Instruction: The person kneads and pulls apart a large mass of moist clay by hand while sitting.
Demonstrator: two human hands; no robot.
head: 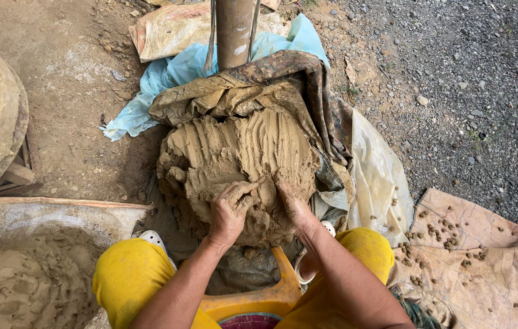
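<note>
With both hands dug in, left hand curls shut on a clay lump; right hand presses flat, open, bracing the mound beside it.

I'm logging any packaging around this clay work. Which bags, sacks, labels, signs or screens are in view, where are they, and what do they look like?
No labels, signs or screens show.
Sack: top centre-left beside the pole, flat, tan, dirt-stained.
Blue plastic sheet: under the clay mound's cloths, crumpled, pale blue.
Clear plastic sheet: right of the clay mound, creased, yellowish.
Brown sheet: lower right, flat, tan, dotted with small clay lumps.
</note>
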